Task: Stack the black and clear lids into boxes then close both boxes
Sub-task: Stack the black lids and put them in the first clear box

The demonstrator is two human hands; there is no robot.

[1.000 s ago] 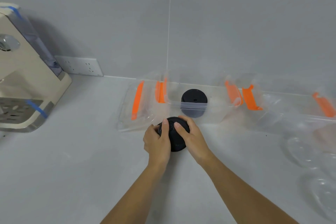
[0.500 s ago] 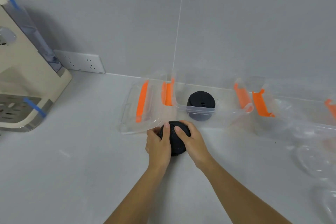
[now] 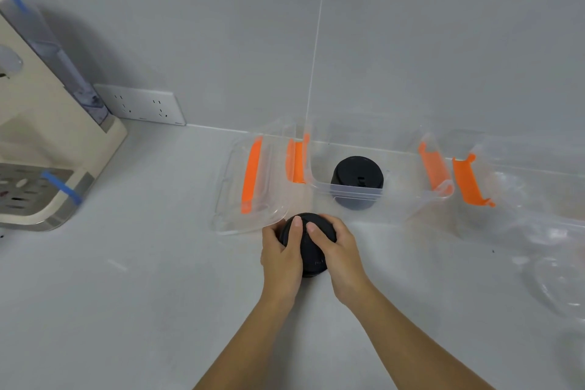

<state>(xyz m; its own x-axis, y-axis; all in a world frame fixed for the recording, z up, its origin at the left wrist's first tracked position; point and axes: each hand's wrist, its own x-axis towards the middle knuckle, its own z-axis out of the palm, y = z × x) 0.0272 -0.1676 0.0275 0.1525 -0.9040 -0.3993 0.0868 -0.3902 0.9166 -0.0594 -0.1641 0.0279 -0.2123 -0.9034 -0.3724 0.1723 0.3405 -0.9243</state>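
A stack of black lids (image 3: 311,250) stands on the grey counter, just in front of a clear box. My left hand (image 3: 282,255) and my right hand (image 3: 338,250) grip this stack from both sides, thumbs resting on top. Behind it the clear box (image 3: 408,196) with orange clasps holds another stack of black lids (image 3: 357,179). That box's clear cover (image 3: 250,187) with an orange clasp lies flat to the left. A second clear box (image 3: 519,199) with an orange clasp (image 3: 470,182) stands to the right. Clear lids (image 3: 557,282) lie at the right edge, hard to make out.
A cream machine (image 3: 38,136) with blue tape stands at the far left. A white wall socket (image 3: 142,104) sits low on the grey wall behind the counter. The wall runs close behind both boxes.
Both hands stay wrapped around the black stack at the same spot in front of the box. The view has shifted slightly; nothing else has moved.
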